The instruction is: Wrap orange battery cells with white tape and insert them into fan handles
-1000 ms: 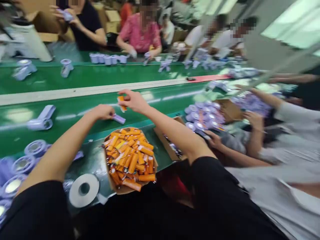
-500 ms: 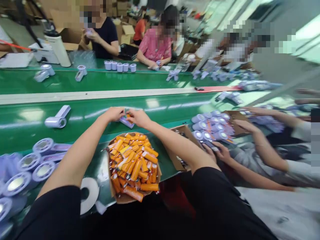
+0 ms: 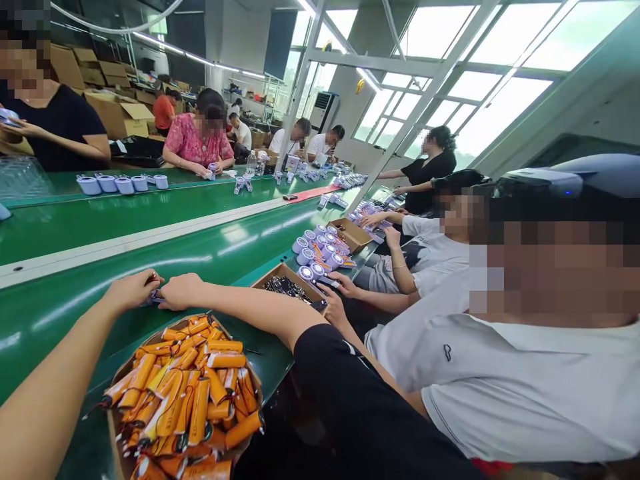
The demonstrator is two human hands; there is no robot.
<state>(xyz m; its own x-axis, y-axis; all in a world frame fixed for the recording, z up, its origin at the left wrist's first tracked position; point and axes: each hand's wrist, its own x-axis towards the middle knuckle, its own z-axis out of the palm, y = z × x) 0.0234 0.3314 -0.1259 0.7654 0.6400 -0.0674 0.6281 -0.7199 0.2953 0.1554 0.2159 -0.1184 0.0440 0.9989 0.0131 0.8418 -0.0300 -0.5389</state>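
"Fingers of the left hand [image 3: 133,291] curl inward, tips bunched close together. Can you see what they pinch?"

"No, I can't tell; anything there is tiny and mostly covered."

"And the right hand [image 3: 181,291]?"

"Its fingers bend down over a lilac piece [image 3: 153,299], though their tips are hidden, so I can't say whether they grip it. Only a sliver of the piece shows, between and below the hands, near the edge of the green belt [image 3: 200,250]."

"What's nearest?"

"A cardboard box [image 3: 114,440] heaped with orange cylinders [image 3: 190,390], just below the hands. The bottom of the frame cuts it off, and the lower cylinders are buried under the upper ones. Thin wires poke out."

"Further right?"

"Another carton [image 3: 261,283] on the bench [image 3: 275,357], its dark parts [image 3: 286,287] too small to make out. The person's right arm hides its near side. Lilac devices [image 3: 320,243] stand crowded beyond it."

"Left forearm?"

"Cut off by the frame's edge."
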